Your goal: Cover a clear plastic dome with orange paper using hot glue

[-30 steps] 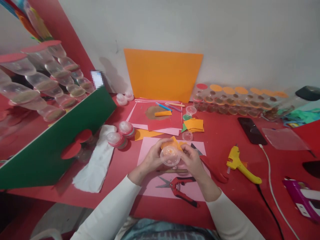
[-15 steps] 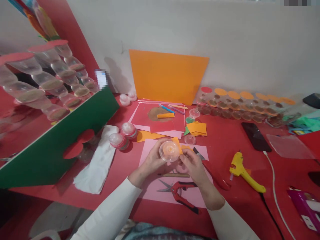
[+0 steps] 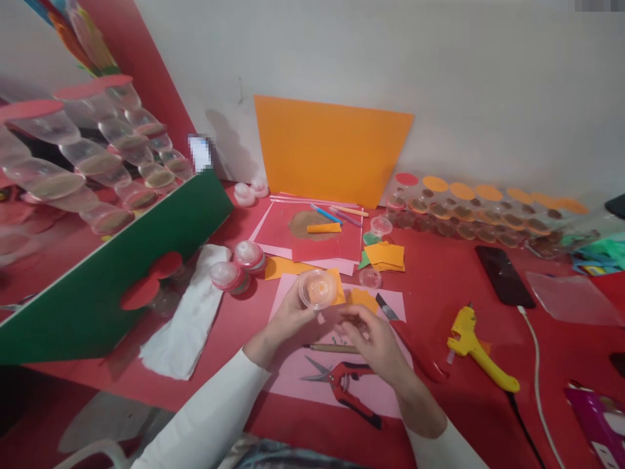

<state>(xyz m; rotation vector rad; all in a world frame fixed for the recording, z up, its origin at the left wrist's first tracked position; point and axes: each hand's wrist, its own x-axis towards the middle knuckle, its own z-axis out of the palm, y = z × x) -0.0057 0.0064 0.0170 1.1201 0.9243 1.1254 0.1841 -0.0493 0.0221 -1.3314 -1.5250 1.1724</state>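
Note:
My left hand (image 3: pixel 288 319) grips a clear plastic cup (image 3: pixel 312 294), its round face turned up toward me. A piece of orange paper (image 3: pixel 338 279) shows behind the cup's right side, with an orange spot seen through the middle. My right hand (image 3: pixel 375 342) is just right of the cup, apart from it, fingers loosely bent and apart, holding nothing visible. Below the hands, a brown pencil (image 3: pixel 334 348) and red-handled pruning shears (image 3: pixel 344 384), blades spread, lie on pink paper (image 3: pixel 293 381). A red-handled knife (image 3: pixel 420 355) lies beside my right hand.
A yellow glue gun (image 3: pixel 469 339) and a black phone (image 3: pixel 505 277) lie at the right. Orange paper squares (image 3: pixel 385 256) sit beyond my hands. At the left are pink-ringed plastic cups (image 3: pixel 229 277), a white cloth (image 3: pixel 190 326) and a green board (image 3: pixel 122 286).
My right hand has come off the orange paper at the cup and drawn back, down and right. My left hand has shifted the cup slightly left and up.

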